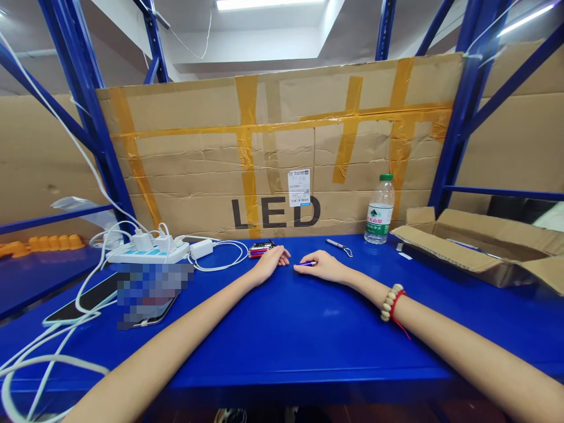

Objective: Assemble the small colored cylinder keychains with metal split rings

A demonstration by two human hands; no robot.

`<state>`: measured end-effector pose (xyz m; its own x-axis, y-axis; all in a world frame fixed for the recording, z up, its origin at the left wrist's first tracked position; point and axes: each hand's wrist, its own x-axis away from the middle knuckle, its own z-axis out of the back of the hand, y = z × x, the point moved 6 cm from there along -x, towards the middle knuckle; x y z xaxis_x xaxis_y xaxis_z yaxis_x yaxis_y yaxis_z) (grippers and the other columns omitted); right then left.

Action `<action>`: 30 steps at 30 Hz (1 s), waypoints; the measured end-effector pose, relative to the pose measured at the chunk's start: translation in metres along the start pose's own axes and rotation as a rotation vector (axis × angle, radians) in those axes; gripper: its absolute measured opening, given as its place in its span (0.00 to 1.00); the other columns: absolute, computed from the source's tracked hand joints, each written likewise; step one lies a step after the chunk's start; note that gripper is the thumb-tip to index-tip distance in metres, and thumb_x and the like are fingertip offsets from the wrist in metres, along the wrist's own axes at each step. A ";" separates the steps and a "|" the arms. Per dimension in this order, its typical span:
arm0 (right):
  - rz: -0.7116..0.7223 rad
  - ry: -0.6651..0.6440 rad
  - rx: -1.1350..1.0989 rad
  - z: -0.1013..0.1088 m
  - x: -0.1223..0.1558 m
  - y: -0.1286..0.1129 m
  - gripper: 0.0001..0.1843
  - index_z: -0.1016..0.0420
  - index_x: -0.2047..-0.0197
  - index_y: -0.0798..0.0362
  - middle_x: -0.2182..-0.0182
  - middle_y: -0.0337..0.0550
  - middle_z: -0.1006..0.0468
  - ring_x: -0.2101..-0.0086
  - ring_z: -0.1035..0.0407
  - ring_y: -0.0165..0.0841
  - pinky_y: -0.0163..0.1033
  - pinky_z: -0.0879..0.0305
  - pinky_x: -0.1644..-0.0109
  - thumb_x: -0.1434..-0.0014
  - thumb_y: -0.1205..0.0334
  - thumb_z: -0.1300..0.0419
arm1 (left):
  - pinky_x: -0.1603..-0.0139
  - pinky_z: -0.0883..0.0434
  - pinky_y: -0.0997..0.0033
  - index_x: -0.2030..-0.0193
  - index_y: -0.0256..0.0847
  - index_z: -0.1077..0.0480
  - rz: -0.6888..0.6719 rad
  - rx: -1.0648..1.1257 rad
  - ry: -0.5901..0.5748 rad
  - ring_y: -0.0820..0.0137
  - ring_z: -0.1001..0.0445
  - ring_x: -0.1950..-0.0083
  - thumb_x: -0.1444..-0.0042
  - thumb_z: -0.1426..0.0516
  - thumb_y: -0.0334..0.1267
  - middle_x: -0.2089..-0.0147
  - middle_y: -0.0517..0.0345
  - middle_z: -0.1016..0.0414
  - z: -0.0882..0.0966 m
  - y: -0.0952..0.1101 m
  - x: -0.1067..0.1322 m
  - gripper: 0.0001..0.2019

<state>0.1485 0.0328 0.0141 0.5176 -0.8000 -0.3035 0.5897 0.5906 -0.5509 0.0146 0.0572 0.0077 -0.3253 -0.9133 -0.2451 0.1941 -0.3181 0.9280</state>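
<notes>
My right hand (326, 267) is closed around a slim purple pen (306, 264), its pale tip pointing left just above the blue tabletop. To the left, my left hand (268, 265) rests on the table with loosely curled, slightly parted fingers and nothing visible in them. Right behind that hand lies a small group of pens (259, 251), red, dark and silver, partly hidden by it. Beyond my right hand is a slender silver-grey tool with a wire loop (339, 247) at one end.
A green-capped water bottle (379, 210) stands at the back right, beside an open cardboard box (480, 244). On the left are a white power strip (150, 254), tangled white cables, a phone (83, 299) and a blurred-out patch. A large cardboard sheet (198, 170) closes off the back.
</notes>
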 end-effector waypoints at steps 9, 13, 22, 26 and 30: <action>0.028 0.018 -0.027 0.002 0.000 -0.001 0.24 0.22 0.64 0.54 0.70 0.40 0.23 0.70 0.33 0.32 0.33 0.42 0.68 0.48 0.43 0.48 | 0.65 0.37 0.73 0.72 0.36 0.35 -0.017 0.012 0.010 0.75 0.35 0.73 0.42 0.58 0.40 0.76 0.60 0.33 0.000 -0.003 -0.002 0.16; 0.034 -0.004 -0.018 0.002 0.000 -0.002 0.23 0.22 0.63 0.53 0.69 0.40 0.22 0.68 0.33 0.33 0.34 0.41 0.67 0.48 0.44 0.48 | 0.65 0.37 0.73 0.72 0.36 0.35 -0.003 0.001 0.000 0.75 0.34 0.72 0.42 0.58 0.40 0.76 0.59 0.33 0.000 0.000 0.000 0.16; 0.014 -0.017 0.001 -0.001 -0.001 0.000 0.21 0.23 0.63 0.53 0.67 0.41 0.22 0.67 0.32 0.33 0.34 0.41 0.66 0.46 0.46 0.48 | 0.66 0.37 0.74 0.72 0.36 0.36 -0.005 -0.020 -0.011 0.75 0.35 0.72 0.42 0.58 0.39 0.76 0.59 0.33 -0.001 0.000 0.000 0.15; 0.020 -0.019 0.011 0.000 0.000 -0.003 0.21 0.24 0.63 0.53 0.67 0.40 0.23 0.66 0.32 0.33 0.34 0.41 0.65 0.46 0.46 0.49 | 0.65 0.37 0.73 0.72 0.37 0.36 -0.011 -0.045 -0.021 0.74 0.35 0.72 0.42 0.59 0.39 0.76 0.60 0.33 -0.002 0.003 0.002 0.15; 0.024 0.059 0.034 0.004 -0.001 -0.003 0.22 0.26 0.63 0.53 0.66 0.40 0.24 0.66 0.33 0.33 0.36 0.41 0.63 0.42 0.48 0.54 | 0.64 0.37 0.74 0.71 0.38 0.37 -0.066 -0.124 -0.002 0.74 0.35 0.71 0.43 0.57 0.39 0.75 0.60 0.34 -0.001 0.008 0.005 0.12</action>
<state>0.1486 0.0320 0.0193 0.4952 -0.7897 -0.3621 0.5988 0.6122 -0.5163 0.0155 0.0494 0.0139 -0.3435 -0.8886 -0.3040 0.2852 -0.4070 0.8678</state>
